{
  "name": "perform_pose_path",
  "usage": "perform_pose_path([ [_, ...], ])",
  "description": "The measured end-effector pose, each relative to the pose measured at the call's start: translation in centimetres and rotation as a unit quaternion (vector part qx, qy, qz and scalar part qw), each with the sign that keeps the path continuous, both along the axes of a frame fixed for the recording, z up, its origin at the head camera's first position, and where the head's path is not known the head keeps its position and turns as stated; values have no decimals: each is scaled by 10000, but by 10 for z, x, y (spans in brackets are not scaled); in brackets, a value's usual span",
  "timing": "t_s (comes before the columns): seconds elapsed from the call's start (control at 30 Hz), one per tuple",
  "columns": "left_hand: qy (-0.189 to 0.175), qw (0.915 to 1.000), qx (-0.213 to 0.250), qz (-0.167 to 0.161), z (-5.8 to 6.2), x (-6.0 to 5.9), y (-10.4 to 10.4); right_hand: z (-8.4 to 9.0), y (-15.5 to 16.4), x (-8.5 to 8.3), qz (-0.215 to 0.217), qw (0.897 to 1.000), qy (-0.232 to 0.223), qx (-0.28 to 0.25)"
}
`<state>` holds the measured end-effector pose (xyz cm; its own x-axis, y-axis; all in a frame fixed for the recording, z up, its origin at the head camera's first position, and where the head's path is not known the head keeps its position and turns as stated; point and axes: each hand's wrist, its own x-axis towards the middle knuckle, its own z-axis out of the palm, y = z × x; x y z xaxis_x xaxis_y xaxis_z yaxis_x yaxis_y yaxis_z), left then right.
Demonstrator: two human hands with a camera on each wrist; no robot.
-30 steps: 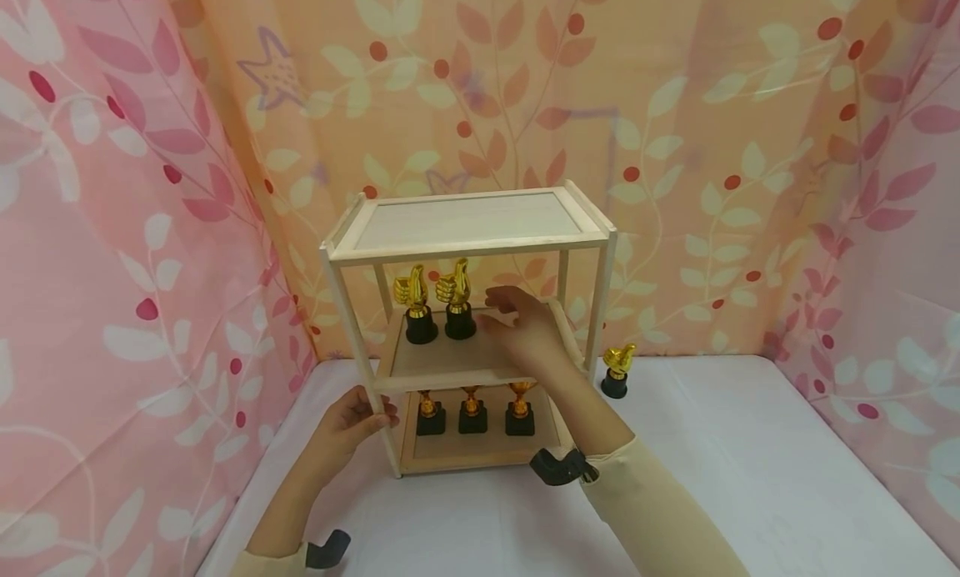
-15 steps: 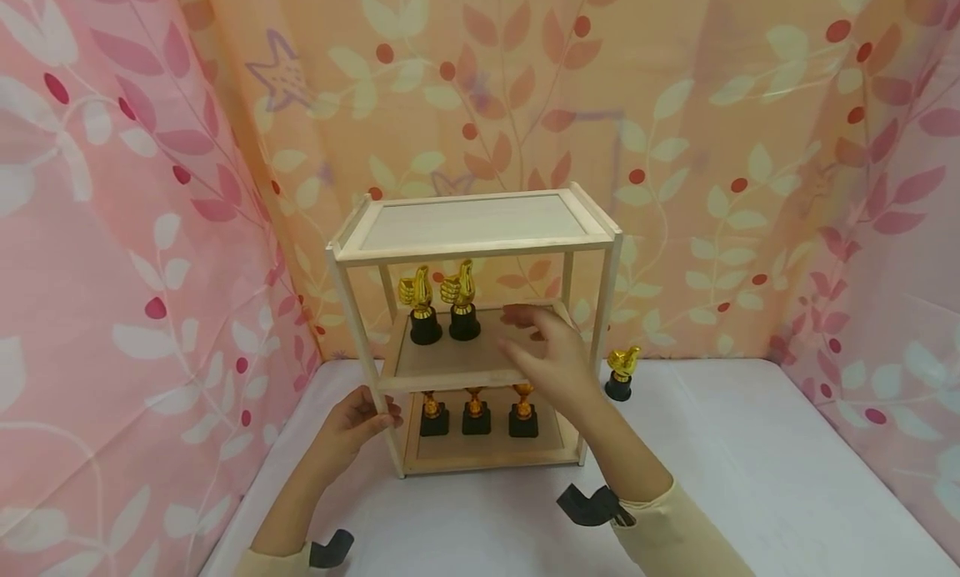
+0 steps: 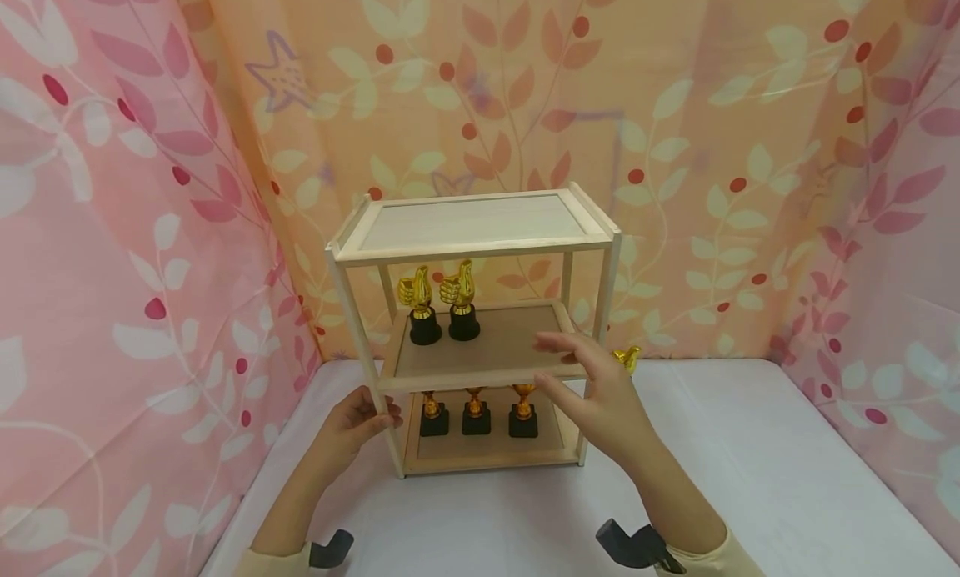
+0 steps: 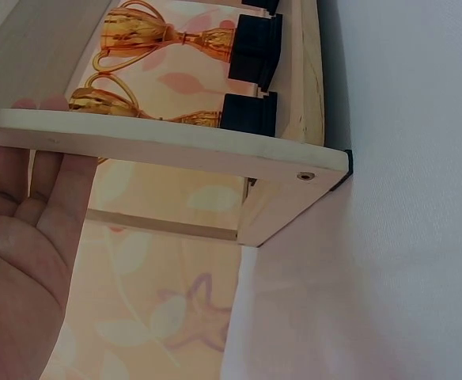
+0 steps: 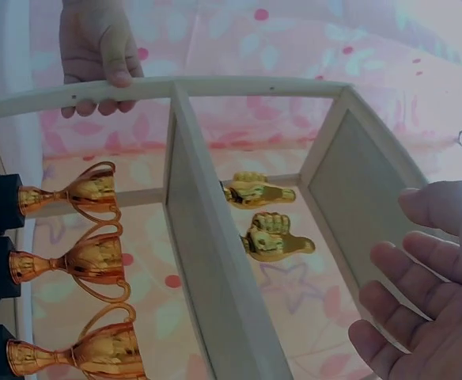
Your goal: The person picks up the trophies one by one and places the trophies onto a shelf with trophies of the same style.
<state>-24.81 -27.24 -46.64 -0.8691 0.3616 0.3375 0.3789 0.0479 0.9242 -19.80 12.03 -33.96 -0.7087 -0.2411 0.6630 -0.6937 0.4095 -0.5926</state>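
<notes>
A pale wooden three-tier shelf (image 3: 480, 248) stands on the white-covered table. My left hand (image 3: 348, 427) grips its front left post (image 4: 176, 146), fingers wrapped round the wood. My right hand (image 3: 600, 393) is held in front of the shelf's right side, fingers spread and holding nothing. Two gold thumbs-up trophies (image 3: 422, 298) on black bases stand side by side at the left of the middle tier. Below them, three gold cup trophies (image 5: 92, 261) on black square bases line the bottom tier, their tops hidden in the head view by the middle tier's front edge.
Another gold thumbs-up trophy (image 3: 628, 358) stands on the table (image 3: 750, 444) right of the shelf, mostly hidden behind my right hand. Patterned cloth (image 3: 675, 143) hangs at the back and both sides. The shelf's top panel (image 3: 472, 220) lies above the middle tier.
My right hand has drawn back out of the middle tier, to the right and toward me, and now covers most of the trophy on the table. My left hand keeps its grip on the post.
</notes>
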Motion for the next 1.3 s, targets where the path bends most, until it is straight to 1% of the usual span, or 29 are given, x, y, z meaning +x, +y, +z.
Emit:
perform_pose_path([
  [0.17, 12, 10000, -33, 29, 0, 0, 0, -4, 14, 7, -43, 9993, 349, 80],
  [0.37, -18, 10000, 3, 31, 0, 0, 0, -5, 31, 11, -42, 9984, 569, 26],
  [0.57, -27, 10000, 50, 25, 1, 1, 1, 1, 48, 12, -239, 9961, 851, -42],
  [0.67, -49, 10000, 43, 27, 1, 0, 1, 3, 59, 10, -340, 9956, 866, -133],
  [0.73, -67, 10000, 47, 38, 1, 1, 1, 4, 67, 8, -495, 9952, 830, -176],
  [0.9, -80, 9999, 65, 41, 0, 1, 1, 0, 85, -1, -897, 9929, 692, -361],
  [1.0, -44, 10000, 44, 50, -1, 1, 1, -4, 95, -9, -1014, 9917, 580, -535],
  [1.17, 9, 10000, 17, 75, 0, 1, 1, -12, 108, -27, -1281, 9888, 228, -732],
  [1.3, -41, 9999, -9, 105, 0, 0, 1, -26, 119, -44, -1603, 9838, -42, -800],
])
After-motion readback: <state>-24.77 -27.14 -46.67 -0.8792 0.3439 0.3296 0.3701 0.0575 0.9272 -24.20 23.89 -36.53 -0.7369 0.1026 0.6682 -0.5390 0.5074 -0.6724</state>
